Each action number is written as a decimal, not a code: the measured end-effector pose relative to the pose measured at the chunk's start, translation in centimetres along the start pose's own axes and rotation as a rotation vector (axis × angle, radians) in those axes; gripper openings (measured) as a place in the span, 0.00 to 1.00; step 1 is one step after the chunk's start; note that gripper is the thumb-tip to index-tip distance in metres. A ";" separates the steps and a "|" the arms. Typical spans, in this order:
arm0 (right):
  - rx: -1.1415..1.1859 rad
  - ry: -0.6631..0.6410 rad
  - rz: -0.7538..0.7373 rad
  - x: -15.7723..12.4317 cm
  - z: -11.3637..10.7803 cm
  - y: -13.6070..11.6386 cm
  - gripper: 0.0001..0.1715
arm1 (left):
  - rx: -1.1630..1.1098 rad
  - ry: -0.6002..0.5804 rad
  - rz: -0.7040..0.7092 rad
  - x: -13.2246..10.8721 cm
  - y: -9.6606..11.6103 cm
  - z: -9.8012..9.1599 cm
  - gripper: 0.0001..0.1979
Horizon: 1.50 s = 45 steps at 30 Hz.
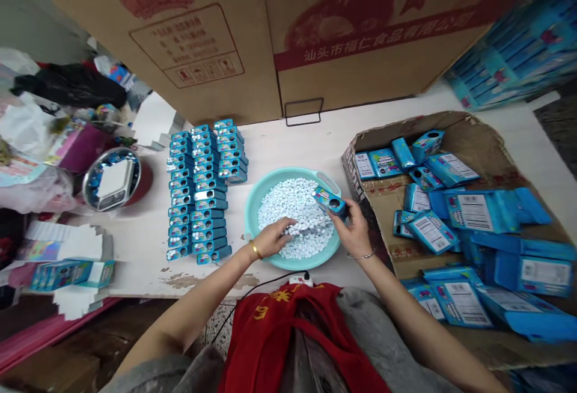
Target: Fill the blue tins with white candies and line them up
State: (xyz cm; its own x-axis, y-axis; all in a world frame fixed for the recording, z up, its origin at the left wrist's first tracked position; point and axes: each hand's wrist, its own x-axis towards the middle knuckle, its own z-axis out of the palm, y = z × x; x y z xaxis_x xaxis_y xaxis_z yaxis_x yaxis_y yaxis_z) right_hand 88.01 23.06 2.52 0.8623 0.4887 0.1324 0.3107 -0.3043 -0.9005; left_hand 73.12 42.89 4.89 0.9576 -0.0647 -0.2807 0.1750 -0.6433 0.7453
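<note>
A light green plastic basin (252, 213) full of small pale candies (300, 249) stands on the table in front of me. Over the candies, my left hand (273, 238) is closed on what looks like a see-through scoop (311, 223) loaded with candies; its outline is hard to make out. My right hand (355, 235) grips a small blue candy box (330, 201) above the basin's right side. The box is tilted, with a dark round hole in its end facing up. The scoop's far end is close to this box.
Rows of upright blue boxes (210, 216) stand left of the basin. To the right, a cut-down carton (383, 188) holds loose, flattish blue boxes. Large cardboard cartons (243, 32) wall off the back. A metal pot (142, 182) and wrapped blue packs (518, 56) flank the table.
</note>
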 end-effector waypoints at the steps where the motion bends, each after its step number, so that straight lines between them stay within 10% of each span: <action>1: -0.011 -0.001 -0.008 -0.2 0.1 0.2 0.20 | 0.013 0.011 0.016 -0.4 0.6 -1.1 0.18; 9: -0.057 -0.120 -0.222 -1.6 1.6 0.8 0.23 | 0.381 -0.086 -0.024 0.2 7.2 -7.5 0.19; 19: 0.005 -0.158 -0.222 -2.7 3.5 0.7 0.21 | 0.837 -0.252 -0.177 2.1 15.5 -8.3 0.22; 25: 0.080 -0.092 -0.065 -2.7 2.5 0.4 0.21 | 0.674 0.018 -0.297 1.5 8.0 -9.2 0.18; 30: 0.066 -0.020 0.033 -2.1 1.7 0.6 0.23 | 0.398 -0.048 -0.402 2.1 -0.2 -1.9 0.19; 35: 0.064 -0.024 0.057 -1.2 1.3 0.7 0.22 | 0.038 0.028 -0.249 1.8 -1.7 3.2 0.16; 41: 0.043 -0.027 0.037 -1.0 1.5 0.6 0.22 | -0.253 0.098 -0.075 -0.5 -0.5 -2.3 0.15; 45: 0.037 -0.084 -0.027 -1.3 2.2 0.6 0.21 | -0.053 0.070 0.002 -0.6 3.8 -6.4 0.14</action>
State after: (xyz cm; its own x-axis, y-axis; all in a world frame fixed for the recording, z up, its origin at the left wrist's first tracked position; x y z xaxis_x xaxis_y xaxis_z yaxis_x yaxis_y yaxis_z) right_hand 86.19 23.98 0.86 0.8171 0.5632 0.1230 0.3168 -0.2604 -0.9121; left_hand 74.70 45.32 11.76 0.9714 -0.0110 -0.2373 0.1832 -0.6016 0.7775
